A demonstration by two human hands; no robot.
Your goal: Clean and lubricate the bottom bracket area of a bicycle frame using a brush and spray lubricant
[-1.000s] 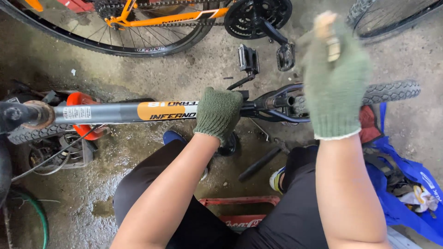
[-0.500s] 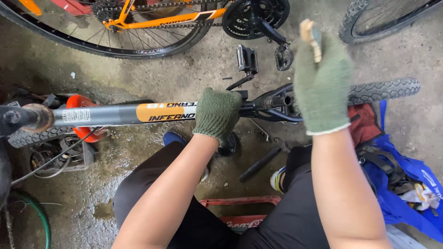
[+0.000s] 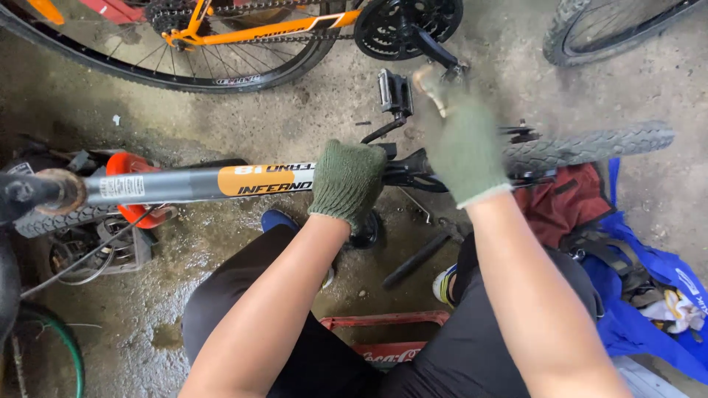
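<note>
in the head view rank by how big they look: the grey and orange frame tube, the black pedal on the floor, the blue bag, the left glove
1. Blue bag, partly cut off by the frame edge.
2. Grey and orange frame tube, long but thin; its place against the bag is unsure.
3. Left glove, closer to the camera, so flattered.
4. Black pedal, plainly smallest.

An orange label band with black lettering (image 3: 276,179) wraps the grey bicycle frame tube (image 3: 169,186), left of centre. A small white sticker (image 3: 122,186) sits farther left. A red plastic crate with white lettering (image 3: 383,346) lies at bottom centre.
</note>
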